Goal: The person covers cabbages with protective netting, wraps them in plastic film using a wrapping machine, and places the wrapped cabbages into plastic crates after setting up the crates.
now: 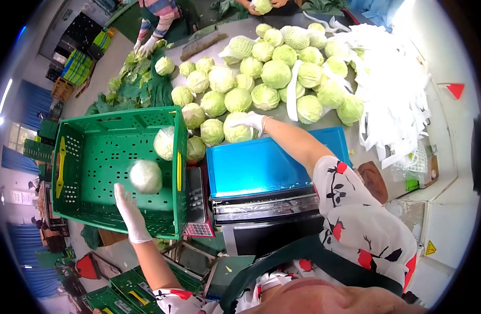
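Observation:
My left hand (130, 213), in a white glove, is inside the green crate (117, 116) with its fingers apart. Just beyond the fingertips is a pale, glossy cabbage (145, 176), slightly blurred, apparently film-wrapped. Another such cabbage (164, 143) sits in the crate's far right corner. On the pile side, my gloved right hand (248, 121) is closed over the upper side of a green cabbage (237, 132) at the near edge of the pile. Below that arm lies a blue board (266, 165) on a wrapping machine with film (266, 209).
More cabbages (276, 74) cover the table, some in foam nets. White net sleeves (392, 89) heap at the right. A scale (196, 196) stands beside the crate. Across the table, a person's gloved hands (145, 46) handle leaves, and another person holds a cabbage (262, 6). A brush (202, 45) lies there.

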Tool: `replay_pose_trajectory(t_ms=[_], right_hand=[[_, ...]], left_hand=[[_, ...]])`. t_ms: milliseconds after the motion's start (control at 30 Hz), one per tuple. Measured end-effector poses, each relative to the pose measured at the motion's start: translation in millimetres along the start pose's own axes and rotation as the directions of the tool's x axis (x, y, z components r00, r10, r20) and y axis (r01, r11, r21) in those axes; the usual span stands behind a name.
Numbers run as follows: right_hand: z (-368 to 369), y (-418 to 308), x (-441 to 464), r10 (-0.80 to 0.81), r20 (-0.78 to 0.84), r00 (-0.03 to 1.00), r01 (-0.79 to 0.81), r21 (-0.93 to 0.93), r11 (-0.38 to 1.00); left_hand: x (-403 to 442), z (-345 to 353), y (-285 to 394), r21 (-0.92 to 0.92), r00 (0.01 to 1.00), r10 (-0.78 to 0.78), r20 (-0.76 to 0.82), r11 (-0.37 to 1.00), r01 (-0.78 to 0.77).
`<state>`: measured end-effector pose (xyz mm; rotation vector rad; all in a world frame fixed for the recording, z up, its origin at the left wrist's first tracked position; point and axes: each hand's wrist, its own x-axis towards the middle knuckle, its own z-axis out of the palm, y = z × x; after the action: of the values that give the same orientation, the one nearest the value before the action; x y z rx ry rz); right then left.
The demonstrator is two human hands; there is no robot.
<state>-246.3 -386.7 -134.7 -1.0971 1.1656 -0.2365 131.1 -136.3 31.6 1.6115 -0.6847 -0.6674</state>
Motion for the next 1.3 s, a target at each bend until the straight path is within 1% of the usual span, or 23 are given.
replay_pose_trajectory(t_ms=[33, 67, 200, 267, 333, 400, 500, 600, 633, 667, 700, 733, 767, 833, 867, 900, 933, 1000, 1067, 1100, 1200, 1267, 1300], right_hand=[[-5.1, 7.5, 14.1, 0.005, 0.051, 0.999, -0.008, 0.057, 0.998], [-10.0, 17.9, 27.3, 0.010, 0.100, 0.995, -0.021, 0.112, 0.993], [-26.6, 44.0, 57.1, 0.071, 0.194, 0.978, -0.113, 0.213, 0.970], [-24.6, 41.8, 50.0, 0.050, 0.282, 0.958, -0.132, 0.278, 0.951], [-26.2, 45.2, 63.1, -0.045, 0.424, 0.905, -0.139, 0.394, 0.908], [-20.0, 20.6, 34.0, -0.112, 0.386, 0.916, -0.117, 0.523, 0.844], [-16.9, -3.4, 4.7, -0.350, 0.287, 0.892, 0.027, 0.738, 0.674], [-26.0, -23.9, -54.0, -0.459, 0.333, 0.824, 0.219, 0.560, 0.799], [-15.7, -32.7, -90.7, -0.525, 0.372, 0.765, 0.222, 0.613, 0.758], [-16.6, -25.6, -102.7, -0.597, 0.301, 0.744, 0.529, 0.282, 0.800], [-17.6, -18.4, -114.6, -0.663, 0.226, 0.714, 0.696, -0.129, 0.706], [-5.0, -28.9, -160.0, -0.545, 0.160, 0.823, 0.568, -0.242, 0.787], [-0.7, -19.6, -176.6, -0.448, 0.141, 0.883, 0.470, -0.266, 0.842], [-23.7, 13.0, -175.6, -0.320, 0.124, 0.939, 0.343, -0.371, 0.863], [-43.1, 2.5, -180.2, -0.133, 0.190, 0.973, 0.151, -0.081, 0.985], [-65.0, 18.2, -162.4, -0.137, 0.019, 0.990, 0.138, -0.120, 0.983], [-76.0, 23.2, -149.8, -0.445, -0.209, 0.871, 0.316, -0.457, 0.832], [-123.4, 54.2, -84.1, -0.447, -0.571, 0.689, 0.083, -0.550, 0.831], [-137.1, 52.9, -52.2, -0.358, -0.652, 0.669, -0.219, -0.632, 0.743], [-159.7, 75.7, -14.2, -0.287, -0.564, 0.774, -0.228, -0.672, 0.704], [-171.6, 93.4, 10.1, -0.415, -0.651, 0.635, -0.112, -0.609, 0.785], [-159.0, 78.5, -7.8, -0.428, -0.794, 0.432, 0.307, -0.317, 0.897], [-152.2, 64.2, -32.6, -0.464, -0.760, 0.455, 0.406, -0.287, 0.868]], left_hand=[[-17.5, 12.7, 7.6, 0.194, 0.990, 0.141, -0.023, 0.972, -0.134], [-20.3, 17.1, -0.2, 0.230, 0.953, 0.304, -0.013, 0.928, -0.293], [-74.7, 69.1, 19.6, 0.169, 0.890, 0.454, 0.051, 0.874, -0.456], [-101.5, 95.1, 8.0, 0.124, 0.836, 0.488, 0.253, 0.840, -0.528], [-121.1, 130.5, 2.4, -0.057, 0.821, 0.320, 0.473, 0.941, -0.334], [-117.7, 159.8, -12.0, 0.025, 0.772, 0.305, 0.558, 0.923, -0.383], [-107.0, 182.0, -30.3, 0.020, 0.819, 0.266, 0.508, 0.947, -0.320], [-101.8, 201.0, -48.4, 0.063, 0.842, 0.178, 0.509, 0.968, -0.243], [-102.6, 207.0, -53.0, 0.066, 0.827, 0.169, 0.537, 0.968, -0.240], [-107.4, 214.9, -56.7, -0.005, 0.811, 0.221, 0.541, 0.966, -0.260], [-113.1, 220.5, -59.1, 0.009, 0.782, 0.237, 0.577, 0.955, -0.296], [-119.1, 225.4, -61.5, 0.020, 0.750, 0.254, 0.611, 0.942, -0.335], [-126.9, 228.7, -67.5, 0.090, 0.773, 0.095, 0.627, 0.977, -0.193], [-142.2, 225.6, -86.0, 0.121, 0.718, 0.129, 0.684, 0.951, -0.286], [-151.8, 225.5, -88.1, 0.178, 0.706, 0.133, 0.696, 0.920, -0.349], [-160.7, 226.2, -83.7, 0.148, 0.694, 0.165, 0.701, 0.918, -0.369], [-166.9, 227.4, -79.5, 0.152, 0.670, 0.172, 0.722, 0.905, -0.397], [-175.8, 230.2, -70.2, 0.174, 0.636, 0.172, 0.753, 0.879, -0.444], [-185.4, 228.7, -63.7, 0.195, 0.620, 0.160, 0.768, 0.864, -0.465], [-187.7, 226.6, -62.8, 0.199, 0.614, 0.151, 0.775, 0.863, -0.464], [-181.5, 217.5, -67.7, 0.153, 0.622, 0.139, 0.771, 0.907, -0.392], [-171.2, 214.3, -82.4, 0.110, 0.624, 0.111, 0.773, 0.946, -0.304], [-171.9, 216.3, -78.5, 0.117, 0.649, 0.087, 0.756, 0.957, -0.266]])
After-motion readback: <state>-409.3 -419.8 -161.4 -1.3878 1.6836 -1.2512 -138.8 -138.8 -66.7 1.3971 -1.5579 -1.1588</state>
